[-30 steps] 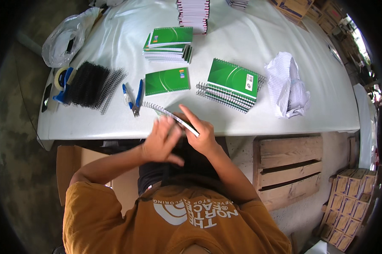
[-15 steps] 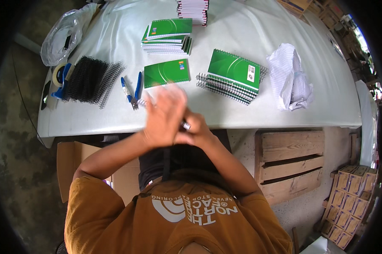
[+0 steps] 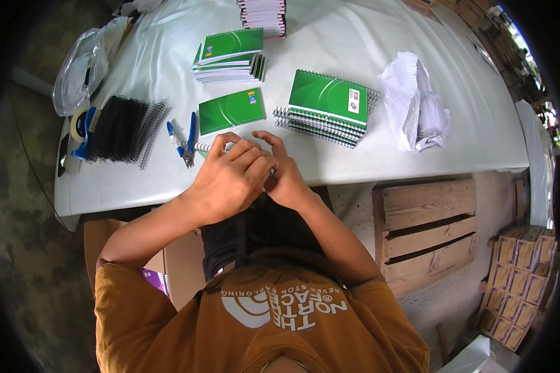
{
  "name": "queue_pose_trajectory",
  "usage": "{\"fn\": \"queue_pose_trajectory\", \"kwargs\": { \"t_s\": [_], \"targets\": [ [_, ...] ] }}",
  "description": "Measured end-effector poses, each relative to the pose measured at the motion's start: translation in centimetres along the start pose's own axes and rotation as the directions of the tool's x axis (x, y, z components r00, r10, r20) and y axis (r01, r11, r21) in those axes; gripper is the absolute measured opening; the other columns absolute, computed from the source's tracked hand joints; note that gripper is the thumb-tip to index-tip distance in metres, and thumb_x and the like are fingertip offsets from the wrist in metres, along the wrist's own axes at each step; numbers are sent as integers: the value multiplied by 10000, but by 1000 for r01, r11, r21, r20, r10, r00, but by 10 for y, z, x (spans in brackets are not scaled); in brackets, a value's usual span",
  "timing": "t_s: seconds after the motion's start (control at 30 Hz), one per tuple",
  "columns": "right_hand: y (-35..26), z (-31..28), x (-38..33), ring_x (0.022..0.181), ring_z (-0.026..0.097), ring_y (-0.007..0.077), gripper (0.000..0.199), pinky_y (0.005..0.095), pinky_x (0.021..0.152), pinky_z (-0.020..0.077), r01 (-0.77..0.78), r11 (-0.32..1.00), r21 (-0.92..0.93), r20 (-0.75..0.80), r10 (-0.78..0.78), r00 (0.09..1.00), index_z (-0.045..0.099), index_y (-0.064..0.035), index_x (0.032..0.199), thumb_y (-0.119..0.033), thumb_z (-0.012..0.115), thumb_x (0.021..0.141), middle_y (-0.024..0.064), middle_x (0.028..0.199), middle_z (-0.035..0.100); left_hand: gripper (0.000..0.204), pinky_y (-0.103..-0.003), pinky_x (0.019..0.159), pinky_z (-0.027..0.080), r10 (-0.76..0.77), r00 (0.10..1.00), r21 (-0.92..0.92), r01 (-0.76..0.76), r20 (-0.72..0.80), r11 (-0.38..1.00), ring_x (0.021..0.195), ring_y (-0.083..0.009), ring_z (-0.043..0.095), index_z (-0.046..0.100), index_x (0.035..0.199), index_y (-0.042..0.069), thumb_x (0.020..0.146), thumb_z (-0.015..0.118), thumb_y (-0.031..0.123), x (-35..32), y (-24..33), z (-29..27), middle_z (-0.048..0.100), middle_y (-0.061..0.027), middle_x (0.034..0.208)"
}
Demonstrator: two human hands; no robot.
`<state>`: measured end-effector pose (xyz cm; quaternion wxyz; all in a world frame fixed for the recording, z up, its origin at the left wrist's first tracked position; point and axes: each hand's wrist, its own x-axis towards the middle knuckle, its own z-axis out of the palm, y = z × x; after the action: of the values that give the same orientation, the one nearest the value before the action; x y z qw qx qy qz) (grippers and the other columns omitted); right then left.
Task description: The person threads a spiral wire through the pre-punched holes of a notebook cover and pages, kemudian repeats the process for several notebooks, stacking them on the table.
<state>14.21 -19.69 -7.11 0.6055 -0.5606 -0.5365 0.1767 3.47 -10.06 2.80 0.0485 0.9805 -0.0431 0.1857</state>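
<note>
My left hand (image 3: 230,177) and my right hand (image 3: 286,174) meet at the table's near edge, fingers curled round a spiral notebook. Mostly hidden by them, it shows a metal wire coil (image 3: 202,147) sticking out past my left fingers and a sliver of green below. My right index finger points up, apart from the left fingers. Just left of the coil lie blue-handled cutting pliers (image 3: 185,144), jaws toward me. Beyond my hands a green notebook (image 3: 232,112) without a coil lies flat. Farther right are stacked green notebooks (image 3: 326,96) with coils in them.
Black wire coils (image 3: 124,130) lie in a heap at left, beside a blue tape dispenser (image 3: 84,132) and a clear plastic bag (image 3: 81,74). More green notebooks (image 3: 230,56) are piled farther back. At right sits a crumpled white bag (image 3: 413,105). A wooden pallet (image 3: 426,230) is below.
My left hand, blurred and raised over the right before, has come down with its fingers curled on the notebook. My right index finger has lifted. The whole view has shifted slightly.
</note>
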Motion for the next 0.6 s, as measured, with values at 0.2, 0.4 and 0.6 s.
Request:
{"fn": "queue_pose_trajectory", "kwargs": {
  "t_s": [0.2,0.4,0.6],
  "targets": [
    [-19,-12,-4,949,619,282,396,344,766,494,17,993,119,-168,4,986,382,6,1201,34,534,837,192,1059,550,273,-406,866,359,8,1000,-83,-10,-20,996,857,-194,585,625,897,130,657,733,201,32,-3,-28,610,-6,838],
    [-43,-137,43,1190,454,298,161,412,1041,280,307,844,-441,-299,-460,836,546,-39,979,-99,520,833,149,1142,602,354,-384,832,423,-192,899,-147,144,-393,979,918,-249,576,656,930,107,624,789,227,77,-41,15,616,-59,920],
    [7,-123,2,1354,275,304,433,394,1101,201,20,999,-27,-548,-31,836,477,27,1252,-124,435,848,223,1389,382,298,-295,693,482,-463,617,-379,273,-636,884,770,-193,586,642,936,29,753,744,241,75,-35,106,620,-84,891]
  ]
}}
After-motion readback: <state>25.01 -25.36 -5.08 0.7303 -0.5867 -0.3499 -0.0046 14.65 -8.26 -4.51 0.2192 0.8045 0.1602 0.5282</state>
